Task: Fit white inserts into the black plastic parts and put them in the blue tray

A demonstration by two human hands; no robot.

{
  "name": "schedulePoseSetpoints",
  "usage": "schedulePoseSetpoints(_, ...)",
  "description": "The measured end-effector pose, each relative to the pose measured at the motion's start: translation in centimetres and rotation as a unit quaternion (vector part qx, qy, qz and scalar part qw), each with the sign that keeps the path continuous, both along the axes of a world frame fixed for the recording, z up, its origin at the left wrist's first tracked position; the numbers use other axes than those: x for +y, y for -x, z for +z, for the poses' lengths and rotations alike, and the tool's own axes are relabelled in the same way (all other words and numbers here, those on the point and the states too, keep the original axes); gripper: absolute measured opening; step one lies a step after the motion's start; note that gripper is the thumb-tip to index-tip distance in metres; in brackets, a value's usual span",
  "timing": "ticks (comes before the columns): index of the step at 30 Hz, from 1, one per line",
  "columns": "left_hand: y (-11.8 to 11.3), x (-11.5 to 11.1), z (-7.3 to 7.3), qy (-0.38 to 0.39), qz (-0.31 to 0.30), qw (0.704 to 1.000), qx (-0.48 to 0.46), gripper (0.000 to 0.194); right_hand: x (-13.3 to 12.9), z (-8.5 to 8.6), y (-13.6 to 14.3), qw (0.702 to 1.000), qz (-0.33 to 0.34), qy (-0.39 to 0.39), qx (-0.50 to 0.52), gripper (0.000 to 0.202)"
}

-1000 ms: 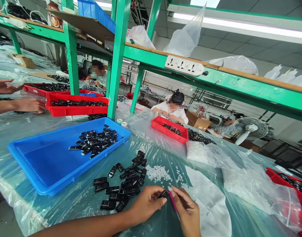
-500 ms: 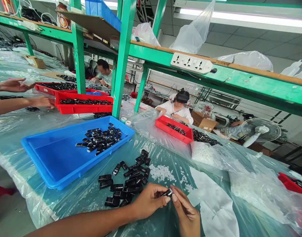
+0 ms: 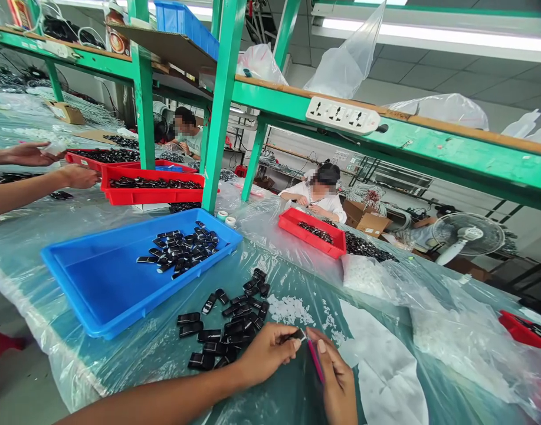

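Observation:
Between the thumb and fingers of my left hand (image 3: 266, 353) is a small black plastic piece (image 3: 299, 334) with a pale end. My right hand (image 3: 340, 373) is closed around a slim pink tool (image 3: 315, 361), its tip close to the pale end; I cannot tell whether they touch. A loose pile of similar black pieces (image 3: 239, 324) lies on the table left of my hands. Just beyond my hands is a scatter of small white bits (image 3: 290, 310). A white sheet (image 3: 387, 360) lies to the right of my right hand.
A blue tray (image 3: 97, 277) with black pieces stands at left. Red trays (image 3: 153, 196) sit behind it, with another person's hands (image 3: 78, 176) beside them. A red tray (image 3: 312, 237) stands before a person across the table. Plastic bags (image 3: 465, 336) lie right; a green shelf frame (image 3: 223, 112) rises ahead.
The pink tool now shows in my right hand, which has tipped slightly away from the black piece. My left hand still holds that piece. The neighbour's nearer hand has lifted.

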State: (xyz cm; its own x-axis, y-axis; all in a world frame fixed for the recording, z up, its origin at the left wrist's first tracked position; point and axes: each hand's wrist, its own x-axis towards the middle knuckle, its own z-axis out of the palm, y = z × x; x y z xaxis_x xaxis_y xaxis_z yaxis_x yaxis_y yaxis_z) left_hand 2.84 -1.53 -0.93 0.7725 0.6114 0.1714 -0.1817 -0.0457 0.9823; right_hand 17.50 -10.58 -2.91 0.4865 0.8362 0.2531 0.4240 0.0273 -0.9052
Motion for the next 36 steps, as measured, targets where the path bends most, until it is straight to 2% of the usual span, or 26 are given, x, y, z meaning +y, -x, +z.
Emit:
schedulePoseSetpoints(3, -0.1, 0.6, 0.0, 0.011, 0.052, 0.998, -0.014, 0.042, 0.3, -0.1, -0.8, 0.992, -0.01, 0.023, -0.123, 0.036)
schedulePoseSetpoints(5, 0.0, 1.0, -0.1, 0.02, 0.071, 0.997, -0.01, 0.042, 0.6, -0.1, -0.9, 0.973, 0.013, 0.044, -0.224, 0.033)
schedulePoseSetpoints(7, 0.0, 1.2, -0.2, 0.027, 0.075, 0.997, -0.009, 0.041, 0.9, -0.2, -0.8, 0.957, 0.034, 0.057, -0.284, 0.031)
schedulePoseSetpoints(13, -0.1, 0.7, -0.2, 0.03, 0.068, 0.997, -0.009, 0.039, 1.8, -0.5, -0.5, 0.947, 0.037, 0.063, -0.312, 0.028)
schedulePoseSetpoints(18, -0.2, 0.4, -0.4, 0.033, 0.058, 0.998, -0.001, 0.041, 2.1, -0.5, -0.5, 0.956, 0.02, 0.057, -0.287, 0.022)
schedulePoseSetpoints(23, -0.3, 0.4, -0.5, 0.009, 0.043, 0.999, -0.005, 0.044, 1.7, 0.1, -0.1, 0.98, 0.009, 0.025, -0.196, 0.019)
schedulePoseSetpoints(28, -0.4, 0.4, -0.9, -0.012, 0.026, 0.999, -0.02, 0.038, 0.9, -0.1, -0.2, 0.998, 0.007, -0.015, -0.054, 0.03)
schedulePoseSetpoints(30, -0.3, 0.2, -0.9, -0.027, 0.02, 0.999, -0.01, 0.038, 0.8, -0.4, -0.1, 0.999, 0.011, -0.017, 0.044, 0.031)
schedulePoseSetpoints(33, 0.0, 0.1, -0.6, -0.062, 0.009, 0.998, 0.006, 0.037, 0.7, -0.4, 0.3, 0.97, 0.002, 0.01, 0.242, 0.032)
schedulePoseSetpoints(36, 0.3, 0.0, -0.2, -0.102, 0.019, 0.994, 0.022, 0.035, 0.8, -0.1, 0.9, 0.936, -0.009, 0.007, 0.353, 0.03)
